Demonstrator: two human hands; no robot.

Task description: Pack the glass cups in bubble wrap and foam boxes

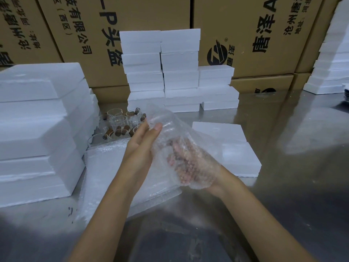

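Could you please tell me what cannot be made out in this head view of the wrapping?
- Right hand: covered by the bubble wrap, so its grip and what it holds are unclear.
- Glass cups: clear, crowded and partly behind the left hand; no count possible.
- Foam boxes beside the hands: contents hidden.
- Foam stack: cut off by the right edge.

A reflective metal counter (283, 186) fills the foreground — grey and glossy, catching pale glare. Behind it rises a wall of large brown cardboard cartons (236, 35) printed with black Chinese characters and a round logo — stacked tight, edge to edge.
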